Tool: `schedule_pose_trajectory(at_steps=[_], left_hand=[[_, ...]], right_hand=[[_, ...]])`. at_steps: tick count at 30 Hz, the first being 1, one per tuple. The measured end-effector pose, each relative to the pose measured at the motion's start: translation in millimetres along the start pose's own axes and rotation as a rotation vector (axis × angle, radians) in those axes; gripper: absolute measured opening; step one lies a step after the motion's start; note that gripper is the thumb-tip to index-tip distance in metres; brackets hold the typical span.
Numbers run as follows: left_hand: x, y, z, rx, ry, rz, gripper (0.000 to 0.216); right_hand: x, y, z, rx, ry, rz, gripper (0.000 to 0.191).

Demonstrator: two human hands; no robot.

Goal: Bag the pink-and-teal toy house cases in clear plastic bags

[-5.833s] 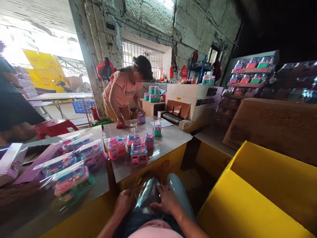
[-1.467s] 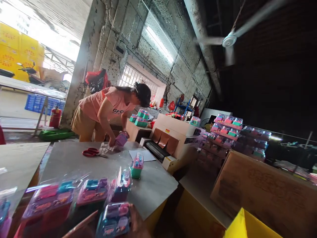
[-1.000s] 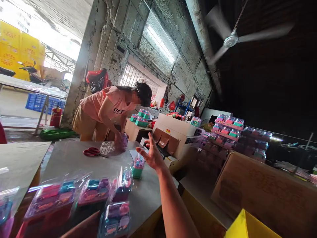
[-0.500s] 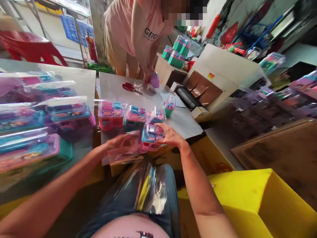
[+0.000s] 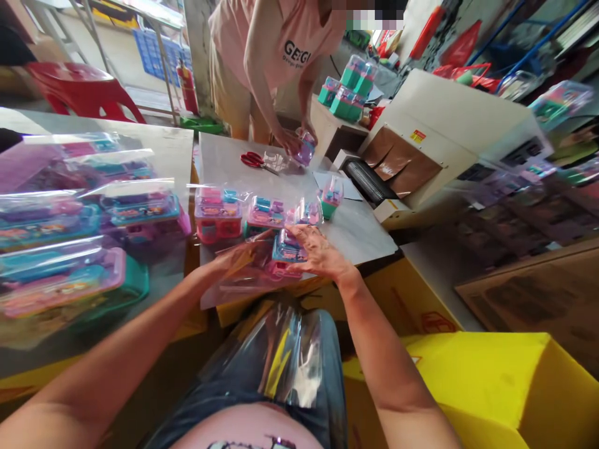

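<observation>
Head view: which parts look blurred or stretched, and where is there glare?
In the head view, the bagged toys at the left edge and the stacks at the right are smeared; film on the lap glares; the left hand is hazy behind a bag; the right hand is sharper.

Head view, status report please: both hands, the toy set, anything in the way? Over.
Left hand gripping clear bag. Right hand on toy set, grip unclear. Bagged toys crowd close behind on table.

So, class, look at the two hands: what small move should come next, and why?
Probably slide the toy into the clear bag: the right hand rests on the toy, seemingly at the bag's mouth, which the left hand holds.
</observation>
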State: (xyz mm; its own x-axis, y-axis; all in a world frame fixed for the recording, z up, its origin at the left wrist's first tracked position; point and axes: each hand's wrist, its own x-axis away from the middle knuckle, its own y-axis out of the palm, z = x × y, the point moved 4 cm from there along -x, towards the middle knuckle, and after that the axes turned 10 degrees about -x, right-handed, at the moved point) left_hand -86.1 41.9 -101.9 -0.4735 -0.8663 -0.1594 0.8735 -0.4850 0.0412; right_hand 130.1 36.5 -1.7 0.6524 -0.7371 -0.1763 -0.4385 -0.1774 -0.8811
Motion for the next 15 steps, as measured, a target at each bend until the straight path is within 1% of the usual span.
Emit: schedule_pose_trajectory(at_steps=[1,3,6,10,12,15], left_hand=[[0.9,1.8,2.1,-0.049,0.009,-0.035,0.102],[3.3,4.9,7.6,-0.095,0.034,-0.093,0.105],[6.3,7.8,16.3,0.039,0.052,-0.112,0.096],[8.2,16.3,21.1,0.183,0.017,-0.16,0.097],[7.8,19.8,20.7,0.211,-0.004,-0.156,0.095],[4.8,21.4,19.7,0.264,0.017,-0.125,0.082]], right_hand=[[-1.3,1.8,-0.9,0.028,0.006,-0.01,0.094],[-2.6,4.3,-0.3,0.038,0.008,-0.014,0.093],[-2.4,4.9,2.8,0.013,-0.019,0.015,0.088],[-1.3,6.0,6.3,-0.001,-0.041,0.043,0.092],[-1.0,7.4,6.1,-0.004,-0.062,0.042,0.093],[-1.0,9.0,4.8,0.014,-0.085,0.039,0.091]])
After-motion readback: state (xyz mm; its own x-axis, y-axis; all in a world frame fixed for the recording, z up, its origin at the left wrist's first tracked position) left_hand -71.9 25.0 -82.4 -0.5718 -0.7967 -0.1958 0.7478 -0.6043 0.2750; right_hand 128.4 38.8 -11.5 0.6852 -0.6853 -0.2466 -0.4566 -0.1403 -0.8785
